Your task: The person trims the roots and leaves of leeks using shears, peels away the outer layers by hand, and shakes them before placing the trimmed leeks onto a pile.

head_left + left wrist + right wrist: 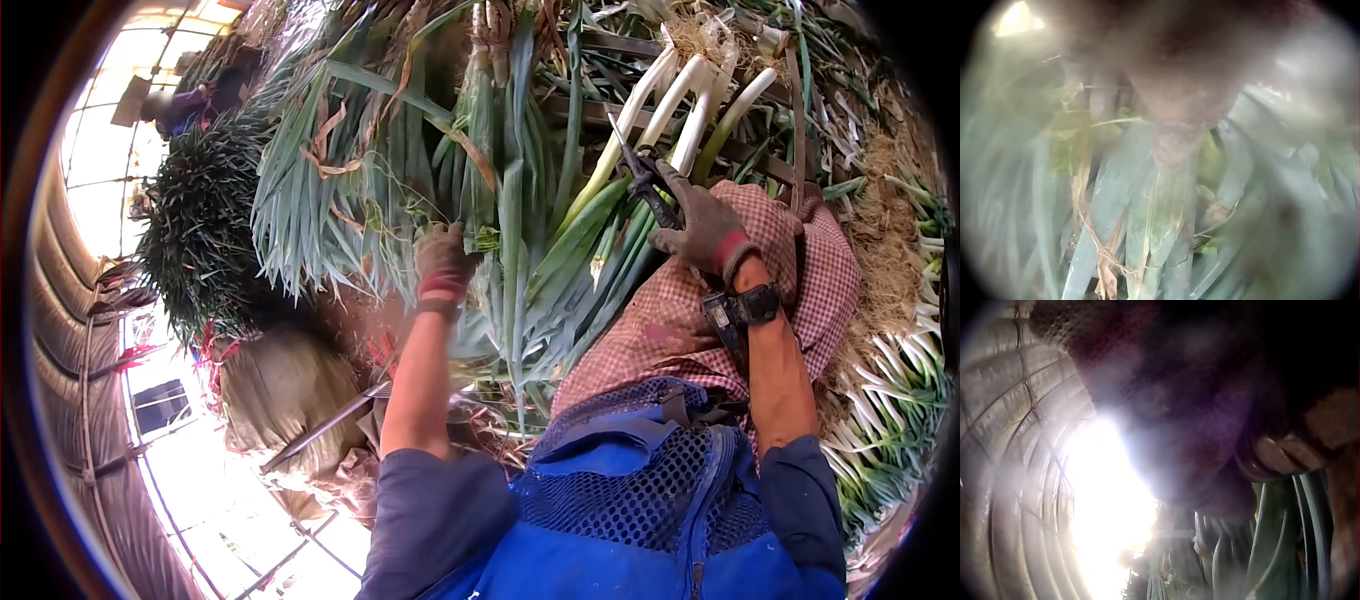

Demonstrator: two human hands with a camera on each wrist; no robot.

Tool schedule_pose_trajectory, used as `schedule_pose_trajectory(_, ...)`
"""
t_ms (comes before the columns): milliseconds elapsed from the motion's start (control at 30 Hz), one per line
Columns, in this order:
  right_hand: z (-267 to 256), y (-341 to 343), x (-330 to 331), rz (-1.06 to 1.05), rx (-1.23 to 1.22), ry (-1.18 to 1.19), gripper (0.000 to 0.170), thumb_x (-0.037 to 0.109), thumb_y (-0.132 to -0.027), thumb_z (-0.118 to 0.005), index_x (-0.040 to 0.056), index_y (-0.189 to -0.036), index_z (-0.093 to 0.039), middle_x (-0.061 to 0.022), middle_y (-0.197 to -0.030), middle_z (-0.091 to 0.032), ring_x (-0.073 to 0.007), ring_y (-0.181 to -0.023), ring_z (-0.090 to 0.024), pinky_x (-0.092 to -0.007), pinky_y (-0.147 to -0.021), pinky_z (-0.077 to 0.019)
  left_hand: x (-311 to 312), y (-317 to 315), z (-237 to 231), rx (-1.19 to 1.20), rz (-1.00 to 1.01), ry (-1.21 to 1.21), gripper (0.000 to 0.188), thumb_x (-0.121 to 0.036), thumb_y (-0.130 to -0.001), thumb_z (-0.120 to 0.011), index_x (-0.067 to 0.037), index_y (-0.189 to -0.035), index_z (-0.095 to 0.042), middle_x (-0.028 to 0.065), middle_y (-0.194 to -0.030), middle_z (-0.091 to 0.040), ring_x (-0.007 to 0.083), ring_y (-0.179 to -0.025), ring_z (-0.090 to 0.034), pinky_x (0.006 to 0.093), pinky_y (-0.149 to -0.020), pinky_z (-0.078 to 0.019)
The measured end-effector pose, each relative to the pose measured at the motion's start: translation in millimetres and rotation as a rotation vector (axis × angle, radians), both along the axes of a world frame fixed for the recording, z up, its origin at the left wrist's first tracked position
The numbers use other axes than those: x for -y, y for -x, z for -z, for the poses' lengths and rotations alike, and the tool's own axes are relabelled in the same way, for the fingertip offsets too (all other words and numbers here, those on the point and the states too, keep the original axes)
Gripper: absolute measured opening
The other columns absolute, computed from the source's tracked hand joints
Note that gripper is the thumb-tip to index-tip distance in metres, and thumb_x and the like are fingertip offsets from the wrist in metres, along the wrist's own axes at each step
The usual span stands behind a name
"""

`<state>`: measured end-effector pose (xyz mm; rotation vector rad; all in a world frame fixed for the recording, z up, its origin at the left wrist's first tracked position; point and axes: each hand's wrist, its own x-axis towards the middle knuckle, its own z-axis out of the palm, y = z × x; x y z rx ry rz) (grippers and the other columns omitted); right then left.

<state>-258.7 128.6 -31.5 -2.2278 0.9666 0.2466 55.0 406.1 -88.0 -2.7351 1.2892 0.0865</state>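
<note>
My gloved left hand [443, 258] is among long blue-green leek leaves [512, 260], its fingers curled on a thin green vine [400, 205]. In the left wrist view the fingertips [1175, 150] press close over the leaves, with stringy vine stems on both sides; the palm is blurred. My gloved right hand [705, 225] grips a black-handled cutting tool [650, 190] with a thin metal tip pointing up and away. Beside it lie several leeks with white shanks [690, 135]. The right wrist view shows mostly the dark glove [1179, 425].
A checked cloth [670, 310] covers my lap. Loose leeks [910, 370] line the right edge. Dark green bunched leaves [205, 210] stand at the left, above a filled sack [285, 395]. A metal rod [325, 425] slants beside my left forearm. Another person [205, 95] is at the upper left.
</note>
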Motion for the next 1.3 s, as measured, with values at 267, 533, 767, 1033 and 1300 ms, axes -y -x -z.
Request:
schedule_pose_trajectory(267,-1,3,1,0.004,0.003,0.023,0.105,0.036,-0.083,-0.087,0.0182,-0.17,-0.031,-0.028,-0.139,-0.065,-0.0439,-0.125,-0.066,-0.0488,-0.109,-0.0509,-63,-17,19,-0.031,0.053,-0.247,0.017,-0.024,-0.092,-0.07,-0.012,-0.086,-0.08,0.0167,-0.087,-0.077,0.0386,-0.079,-0.076,0.0507,-0.07,-0.0597)
schedule_pose_trajectory(533,-7,-1,0,-0.012,0.009,-0.027,0.106,0.035,-0.084,-0.088,0.0188,-0.171,-0.03,-0.0284,-0.14,-0.065,-0.0441,-0.127,-0.066,-0.0481,-0.11,-0.0504,-266,20,50,-0.237,-0.343,0.104,0.027,-0.033,-0.087,-0.087,-0.007,-0.088,-0.081,0.0143,-0.074,-0.076,0.0282,-0.066,-0.071,0.0427,-0.063,-0.0546)
schedule_pose_trajectory(767,5,4,3,-0.004,0.068,-0.01,0.106,0.035,-0.084,-0.088,0.018,-0.171,-0.03,-0.028,-0.146,-0.062,-0.0451,-0.132,-0.063,-0.0473,-0.113,-0.049,-373,41,28,0.138,0.082,-0.481,0.015,-0.019,-0.085,-0.065,-0.012,-0.076,-0.075,0.0081,-0.077,-0.074,0.0281,-0.073,-0.074,0.0501,-0.06,-0.0514)
schedule_pose_trajectory(1033,8,4,2,-0.036,0.109,-0.006,0.107,0.038,-0.083,-0.089,0.0173,-0.171,-0.03,-0.0292,-0.145,-0.062,-0.0455,-0.13,-0.064,-0.0474,-0.11,-0.0512,-539,149,-21,-0.209,-0.714,-0.975,0.021,-0.027,-0.098,-0.065,-0.015,-0.108,-0.078,0.0093,-0.108,-0.076,0.0292,-0.097,-0.075,0.0452,-0.077,-0.0574)
schedule_pose_trajectory(1300,-8,-1,3,-0.132,0.014,-0.038,0.107,0.045,-0.084,-0.08,0.0248,-0.172,-0.023,-0.0289,-0.127,-0.07,-0.0483,-0.117,-0.07,-0.0514,-0.105,-0.055,-492,19,-97,0.047,-0.658,-0.785,0.032,-0.022,-0.098,-0.067,-0.011,-0.127,-0.069,0.0126,-0.13,-0.067,0.0282,-0.115,-0.069,0.0414,-0.093,-0.0546)
